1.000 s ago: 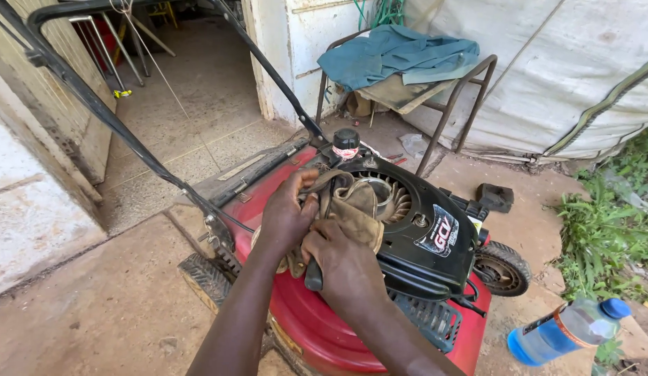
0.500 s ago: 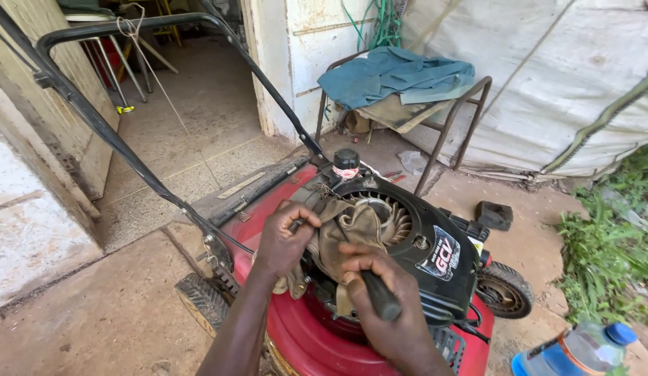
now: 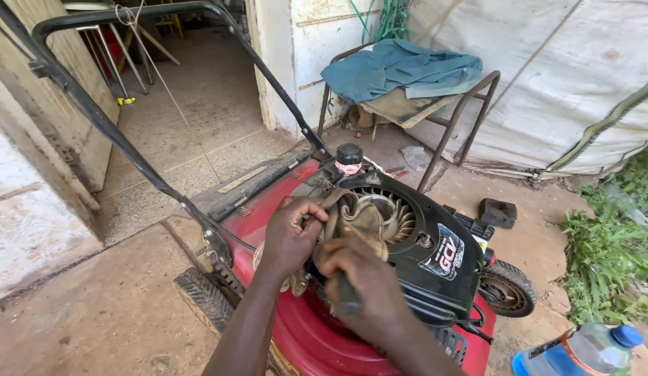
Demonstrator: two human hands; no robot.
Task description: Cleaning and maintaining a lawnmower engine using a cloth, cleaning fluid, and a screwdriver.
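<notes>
A red lawn mower with a black engine cover stands in front of me, its black push handle rising to the left. My left hand presses a brown rag against the left side of the engine. My right hand sits just below the rag, closed around a dark tool handle; the tool's tip is hidden. A black fuel cap stands behind the engine.
A metal-frame stool with a teal cloth stands behind the mower by a white tarp. A plastic bottle with a blue cap lies at the lower right. A black block and green plants are at the right.
My right hand has slid off the top of the rag and down toward me, and a dark tool handle now shows in its grip. My left hand stays on the rag.
</notes>
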